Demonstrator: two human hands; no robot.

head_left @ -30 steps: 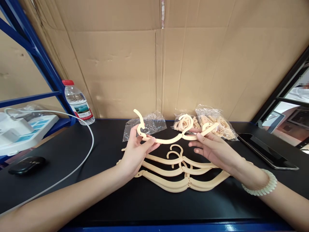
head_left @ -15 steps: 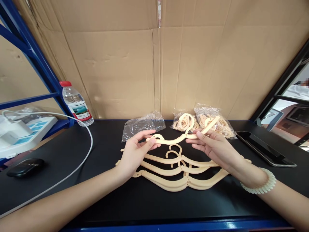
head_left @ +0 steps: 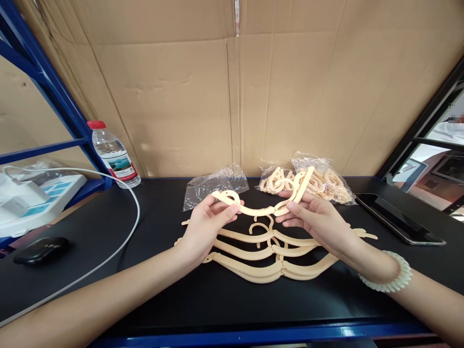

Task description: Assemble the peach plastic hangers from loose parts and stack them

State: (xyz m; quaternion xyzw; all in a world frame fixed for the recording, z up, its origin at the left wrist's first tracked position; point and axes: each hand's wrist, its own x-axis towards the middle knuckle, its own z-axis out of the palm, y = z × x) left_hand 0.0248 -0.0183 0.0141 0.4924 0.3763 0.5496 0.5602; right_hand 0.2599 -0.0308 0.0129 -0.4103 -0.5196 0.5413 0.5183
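Both hands hold a cream-coloured folding hanger (head_left: 255,211) above the table, one arm each. My left hand (head_left: 203,220) pinches its left arm between thumb and fingers. On the other side, my right hand (head_left: 315,217) grips the right arm, which is angled steeply upward. The hook lies folded over along that right arm, near the middle joint. Just below my hands, several matching unfolded hangers (head_left: 250,274) lie overlapping on the black table (head_left: 155,304), their hooks pointing away from me. My forearms and hands cover parts of their outer ends.
Two clear bags of folded hangers (head_left: 322,181) lie at the back right, beside a tablet (head_left: 398,217). An empty plastic wrapper (head_left: 213,186) is behind my left hand. At left are a water bottle (head_left: 118,157), a black mouse (head_left: 40,250), a power strip (head_left: 54,193) and a white cable (head_left: 136,212).
The held hanger's hook has swung from upright down to the right, against the right arm. That arm now tilts up more steeply, and the left arm's end has risen.
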